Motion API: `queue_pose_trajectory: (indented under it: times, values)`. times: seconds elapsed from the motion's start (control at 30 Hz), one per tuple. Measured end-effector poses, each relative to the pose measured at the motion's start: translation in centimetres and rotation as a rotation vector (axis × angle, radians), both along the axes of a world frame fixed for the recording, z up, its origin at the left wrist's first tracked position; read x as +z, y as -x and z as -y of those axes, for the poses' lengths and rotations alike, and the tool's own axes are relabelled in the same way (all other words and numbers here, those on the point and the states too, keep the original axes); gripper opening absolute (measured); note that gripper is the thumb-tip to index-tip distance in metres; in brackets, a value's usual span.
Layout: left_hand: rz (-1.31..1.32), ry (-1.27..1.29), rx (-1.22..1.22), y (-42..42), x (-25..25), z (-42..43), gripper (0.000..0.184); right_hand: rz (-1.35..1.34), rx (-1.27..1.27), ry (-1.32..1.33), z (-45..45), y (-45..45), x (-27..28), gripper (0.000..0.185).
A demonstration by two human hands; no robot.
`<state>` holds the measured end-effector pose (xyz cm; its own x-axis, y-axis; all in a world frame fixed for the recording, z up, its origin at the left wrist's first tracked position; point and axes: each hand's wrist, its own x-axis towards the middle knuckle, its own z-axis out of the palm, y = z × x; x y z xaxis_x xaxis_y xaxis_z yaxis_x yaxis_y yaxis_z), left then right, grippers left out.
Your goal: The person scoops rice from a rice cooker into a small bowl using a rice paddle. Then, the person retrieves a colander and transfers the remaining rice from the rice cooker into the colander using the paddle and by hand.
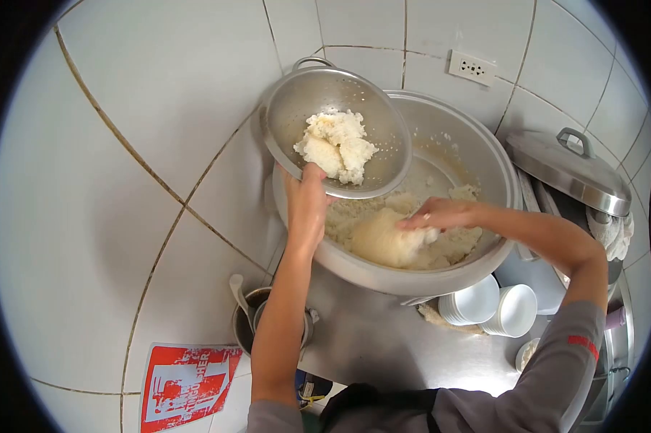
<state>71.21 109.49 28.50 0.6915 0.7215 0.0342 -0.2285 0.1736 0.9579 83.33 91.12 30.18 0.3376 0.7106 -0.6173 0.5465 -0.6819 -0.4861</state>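
Observation:
My left hand (307, 206) is closed on the near rim of a perforated metal colander (286, 133). The colander is tilted toward me over the left side of a big round pot, with a clump of cooked rice (336, 144) inside. My right hand (441, 215) reaches into the wide metal pot (495, 169), its fingers curled at the rice (462, 245) there. Under those fingers is a pale, motion-blurred shape; whether it is a scoop or a lump of rice I cannot make out.
Stacked white bowls (509, 310) stand on the steel counter (390, 332) near the pot. A metal lid (574, 169) lies at right. Lower left is a container (246, 317) with a white ladle (240, 294). Behind rises a tiled wall with a power outlet (472, 68).

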Motion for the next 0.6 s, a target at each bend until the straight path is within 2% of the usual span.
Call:
queue_pose_trajectory:
  times: [0.03,0.1,0.17,0.23,0.3,0.37,0.43,0.53,0.6]
  values:
    - [-0.005,-0.009,-0.004,0.0,0.0,-0.1,0.034,-0.049,-0.048,-0.02,0.4,0.0,1.2,0.079]
    - [-0.005,-0.01,-0.033,-0.1,-0.3,-0.4,0.034,-0.108,-0.157,-0.218,3.4,-4.6,-1.5,0.076]
    - [-0.01,0.002,-0.066,-0.2,-0.3,-0.4,0.035,-0.041,-0.22,-0.184,3.4,-3.7,3.9,0.08]
    - [-0.022,0.036,-0.119,0.0,-0.1,-0.4,0.035,0.072,-0.214,-0.305,3.3,-4.2,7.9,0.08]
    - [-0.033,0.091,-0.218,0.0,-0.1,-0.8,0.037,0.331,-0.261,-0.299,1.6,-1.3,12.5,0.082]
    - [-0.041,0.122,-0.315,0.1,0.5,-0.7,0.038,0.495,-0.103,-0.348,-1.2,-4.6,11.8,0.083]
    - [-0.057,0.12,-0.381,0.9,1.4,-0.2,0.039,0.861,0.023,-0.339,-4.3,-3.9,11.0,0.075]
    - [-0.081,0.188,-0.368,0.6,1.1,-0.5,0.04,0.988,0.051,-0.332,-7.4,-4.0,8.2,0.051]
    - [-0.09,0.138,-0.339,0.2,0.4,-0.9,0.04,1.309,0.027,-0.311,-7.3,-4.6,8.4,0.037]
